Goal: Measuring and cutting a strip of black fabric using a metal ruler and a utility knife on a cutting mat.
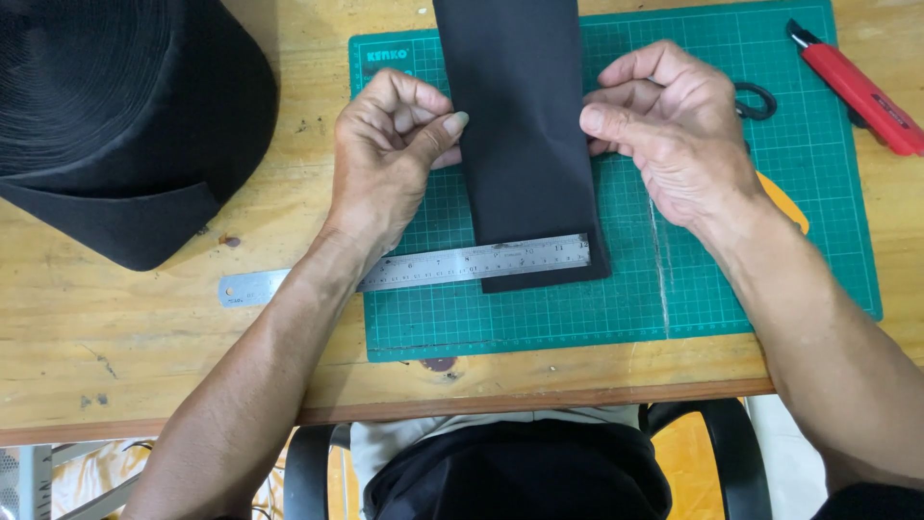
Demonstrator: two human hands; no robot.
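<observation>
A wide black strap (527, 144) lies lengthwise on a green cutting mat (674, 279), running off the top of the view. My left hand (390, 154) pinches its left edge between thumb and fingers. My right hand (669, 125) pinches the right edge at the same height. A steel ruler (423, 268) lies across the strap's near end, under my left wrist.
A large roll of black strap (106, 116) sits at the far left on the wooden table (144, 337). A red utility knife (861, 91) lies at the top right. Scissors with a black loop (756, 99) and an orange handle (784, 202) lie partly hidden behind my right hand.
</observation>
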